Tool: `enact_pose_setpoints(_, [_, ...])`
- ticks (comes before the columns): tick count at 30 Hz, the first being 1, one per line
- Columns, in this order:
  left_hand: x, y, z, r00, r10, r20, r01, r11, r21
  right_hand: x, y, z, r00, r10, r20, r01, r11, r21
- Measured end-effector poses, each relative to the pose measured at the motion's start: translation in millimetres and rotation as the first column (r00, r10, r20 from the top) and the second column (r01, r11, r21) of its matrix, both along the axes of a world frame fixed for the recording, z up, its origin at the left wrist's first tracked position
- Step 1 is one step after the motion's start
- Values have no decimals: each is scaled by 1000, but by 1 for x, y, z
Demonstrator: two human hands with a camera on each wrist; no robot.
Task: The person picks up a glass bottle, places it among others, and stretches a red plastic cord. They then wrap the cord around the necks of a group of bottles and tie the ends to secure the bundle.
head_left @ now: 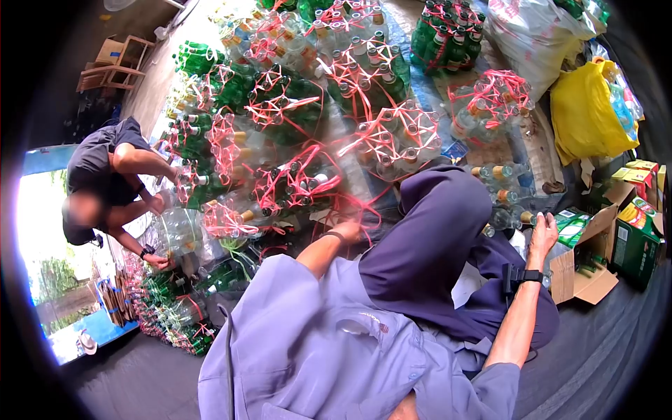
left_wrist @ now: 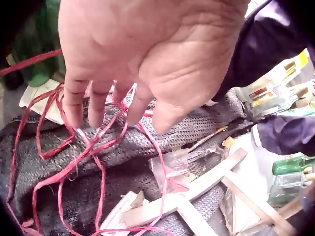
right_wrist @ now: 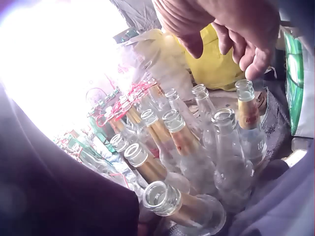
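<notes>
Two bare hands show on my feeds, well apart, and from here I read the step as readying a tie for the next group of bottles. The left hand [left_wrist: 147,54] fills the upper half of the left wrist frame, fingers pointing down and set narrowly among red twine [left_wrist: 91,146]; whether they pinch it I cannot tell. That twine lies in open loops with no single long axis, its strands running from the fingertips toward the lower left and the bottom edge.

In the right wrist frame, the right hand [right_wrist: 224,29] hangs at upper right, thumb well clear of loosely bent fingers, with nothing held. One fingertip is just above the mouth of a bottle [right_wrist: 249,118]; I cannot tell if it touches. Loose clear bottles [right_wrist: 186,142] crowd the middle and lower right, standing upright with mouths up. In that frame the nearest ones slant, necks toward the upper left, while the one under the fingers runs almost top to bottom.

Tied bundles [head_left: 406,140] at the upper middle of the head frame wear similar twine over their necks. I judge the next move calls for packing the loose ones close, then bringing the loops over them, necks kept upright
</notes>
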State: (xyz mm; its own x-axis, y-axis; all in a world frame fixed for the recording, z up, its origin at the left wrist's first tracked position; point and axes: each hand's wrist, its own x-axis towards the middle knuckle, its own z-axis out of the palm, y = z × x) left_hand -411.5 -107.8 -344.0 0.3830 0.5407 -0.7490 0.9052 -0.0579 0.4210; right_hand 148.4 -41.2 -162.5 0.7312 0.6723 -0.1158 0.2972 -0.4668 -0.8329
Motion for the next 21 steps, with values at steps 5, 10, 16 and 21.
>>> enact_pose_setpoints(5, [15, -23, -13, 999, -49, 5, 49, 991, -123, -7, -5, -3, 994, 56, -89, -58, 998, -16])
enact_pose_setpoints(10, [3, -39, -23, 993, 70, 99, -44, 968, -247, -15, -7, -10, 989, 132, -70, -137, 988, -74])
enact_pose_setpoints(16, [-6, -13, 76, 907, 278, 317, -273, 960, -62, -28, -7, -5, 980, 148, -132, -157, 986, -61])
enact_pose_setpoints(21, [-13, 18, 172, 558, 739, 377, -620, 674, -401, -41, -5, 1, 960, 188, -206, -204, 978, -55])
